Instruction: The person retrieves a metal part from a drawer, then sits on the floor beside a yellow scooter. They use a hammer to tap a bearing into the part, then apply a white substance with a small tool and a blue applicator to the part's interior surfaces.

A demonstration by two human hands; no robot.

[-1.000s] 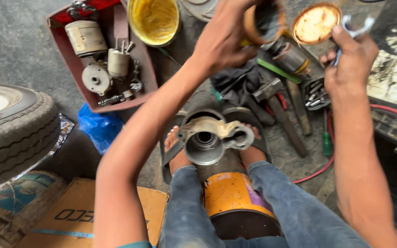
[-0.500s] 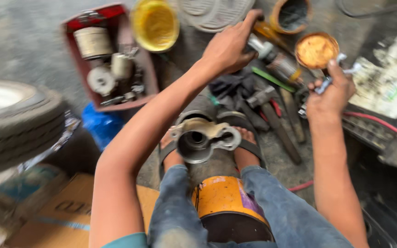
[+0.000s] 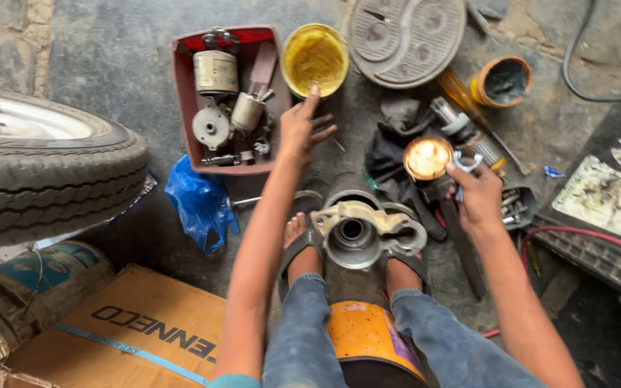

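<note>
A tyre (image 3: 44, 179) lies at the far left, with a blue drum (image 3: 30, 280) and a cardboard box (image 3: 123, 330) below it. Just right of the tyre a blue bag (image 3: 199, 205) is crumpled on the concrete. Above the bag sits a red tray (image 3: 185, 100) holding round metal motor parts (image 3: 217, 72).

Beside the tray's right edge stands a yellow tub (image 3: 315, 59) of grease. The left hand (image 3: 302, 129) reaches toward it, empty, its fingers spread loosely and one fingertip at the tub's lower rim; whether it touches the rim I cannot tell.

In the middle, between two sandalled feet (image 3: 297, 244), a grey metal housing (image 3: 357, 230) stands upright with its round bore facing the camera and a pale bracket across its top. Below it, between the jeans-clad knees, is an orange can (image 3: 364, 338).

Above the housing a dark rag (image 3: 397, 151) lies on the floor, and a round grey cover (image 3: 405, 39) sits beyond it at the top edge. A small tin (image 3: 428, 158) with a shiny amber inside rests near the rag.

The right hand (image 3: 477, 197) is closed around a small spanner (image 3: 465, 167), whose ring end pokes up above the fingers, just beside the tin. Further up lie a metal shaft (image 3: 461, 129) and an orange cup (image 3: 501, 80) with dark contents. At the far right a red hose (image 3: 583, 241) crosses the floor, below a dirty sheet (image 3: 609, 190).
</note>
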